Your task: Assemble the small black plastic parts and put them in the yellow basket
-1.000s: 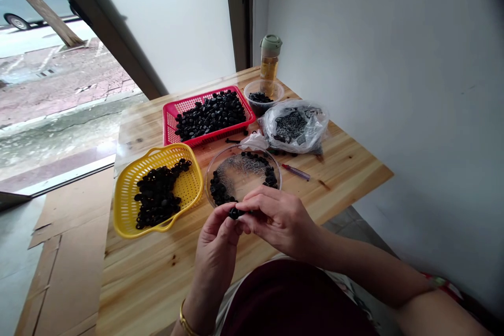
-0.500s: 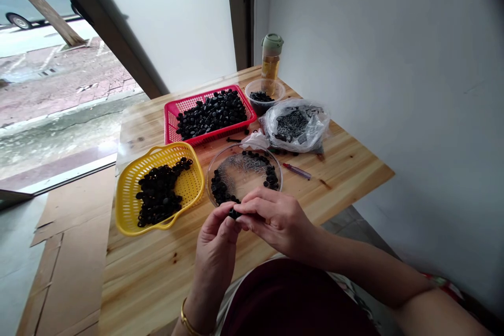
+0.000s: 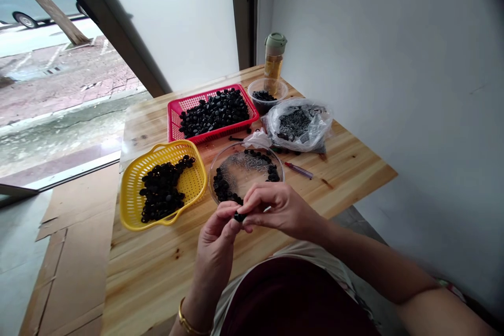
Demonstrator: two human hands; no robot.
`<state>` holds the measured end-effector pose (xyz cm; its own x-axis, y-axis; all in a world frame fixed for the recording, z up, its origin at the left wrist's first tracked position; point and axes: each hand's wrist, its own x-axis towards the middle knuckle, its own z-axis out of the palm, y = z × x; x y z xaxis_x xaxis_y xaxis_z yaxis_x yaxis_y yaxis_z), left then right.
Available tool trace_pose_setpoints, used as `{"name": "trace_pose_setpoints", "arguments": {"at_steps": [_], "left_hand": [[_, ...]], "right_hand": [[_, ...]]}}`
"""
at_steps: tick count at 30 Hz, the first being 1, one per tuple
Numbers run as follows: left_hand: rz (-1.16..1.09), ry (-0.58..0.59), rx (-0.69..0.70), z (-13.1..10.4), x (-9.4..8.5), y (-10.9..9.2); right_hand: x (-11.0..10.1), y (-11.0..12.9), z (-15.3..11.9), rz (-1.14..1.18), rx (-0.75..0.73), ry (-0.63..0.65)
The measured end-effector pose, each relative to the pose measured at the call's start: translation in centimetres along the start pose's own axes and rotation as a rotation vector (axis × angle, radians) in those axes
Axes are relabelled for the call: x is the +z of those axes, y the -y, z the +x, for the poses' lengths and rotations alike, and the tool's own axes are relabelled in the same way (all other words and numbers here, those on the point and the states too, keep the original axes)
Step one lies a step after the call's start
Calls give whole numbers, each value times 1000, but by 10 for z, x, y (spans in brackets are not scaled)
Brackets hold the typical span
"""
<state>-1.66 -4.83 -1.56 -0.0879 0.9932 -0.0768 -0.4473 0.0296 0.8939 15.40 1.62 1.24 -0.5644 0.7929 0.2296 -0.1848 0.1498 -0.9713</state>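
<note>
Between my two hands is a small round black part (image 3: 238, 216), perhaps a cap or knob; its exact kind is too small to make out. My left hand (image 3: 219, 239) pinches it between thumb and fingers from the left. From the right, the fingertips of my right hand (image 3: 277, 210) close on the same piece. Just beyond my fingers lies a clear round dish (image 3: 212, 168) with small black parts around its edge and thin metal pins in it. My right hand hides the dish's near right side.
A yellow basket (image 3: 126, 189) and a red basket (image 3: 172, 125) hold black parts. Behind the dish are a plastic bag (image 3: 318, 134) of dark pieces, a clear tub (image 3: 252, 95) and a bottle (image 3: 274, 58). A red-tipped screwdriver-like tool (image 3: 300, 170) lies on the wooden table (image 3: 354, 168).
The view has shifted slightly. My right hand's fingers have changed their grip, and more of the small black part shows between my hands.
</note>
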Motion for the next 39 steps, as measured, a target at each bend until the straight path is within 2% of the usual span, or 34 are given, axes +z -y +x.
{"name": "trace_pose_setpoints", "arguments": {"at_steps": [3,6,10,13,21,27,31,34,36,39], "left_hand": [[174,81,52,-4,-5,-1],[298,173,121,-6,-8,-3],[330,222,160,-8,-7,-1],[306,215,140,-10,-6,1],[313,260,193,-14,-9,-2],[296,201,184,-17,-4,-5],[347,171,181,-18,-5,-4],[375,147,162,-17,-5,-1],[372,124,156,-13,-6,-1],[420,80,177,-3,-8,-4]], "right_hand": [[-10,1,6,348,333,115],[-18,3,10,431,559,173],[-23,1,9,428,702,300],[-22,-3,5,462,741,310],[-9,-10,-4,527,670,198],[0,-20,-8,571,586,112],[0,-19,-10,553,604,195],[-10,-6,-9,462,565,231],[-23,8,2,309,483,182],[-50,25,45,-44,278,20]]}}
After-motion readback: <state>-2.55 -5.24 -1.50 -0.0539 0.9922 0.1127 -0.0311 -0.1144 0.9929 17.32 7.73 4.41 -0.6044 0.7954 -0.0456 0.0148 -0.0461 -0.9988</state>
